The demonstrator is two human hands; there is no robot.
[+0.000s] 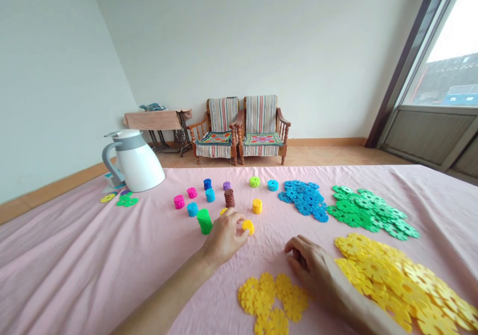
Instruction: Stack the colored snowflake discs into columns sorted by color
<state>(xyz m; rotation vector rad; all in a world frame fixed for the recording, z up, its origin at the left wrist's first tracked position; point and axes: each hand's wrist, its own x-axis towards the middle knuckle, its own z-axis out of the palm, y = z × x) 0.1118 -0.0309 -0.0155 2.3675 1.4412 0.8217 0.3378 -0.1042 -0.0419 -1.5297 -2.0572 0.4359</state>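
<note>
While it pinches yellow discs point(249, 226), left hand point(225, 234) arches; right hand point(312, 261) half-curls.

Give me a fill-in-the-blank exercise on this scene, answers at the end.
The bare left hand touches a short, round stack of plastic discs coloured ____.
The white, grey-handled jug stands on a fabric tablecloth coloured ____.
Flat plastic discs between the loose blue discs and large yellow pile are ____.
Beyond the tablecloth stand ____ wooden armchairs with striped covers.

Missing words: yellow; pink; green; two.

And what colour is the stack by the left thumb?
Yellow; that stack shows best in the head view.
</note>
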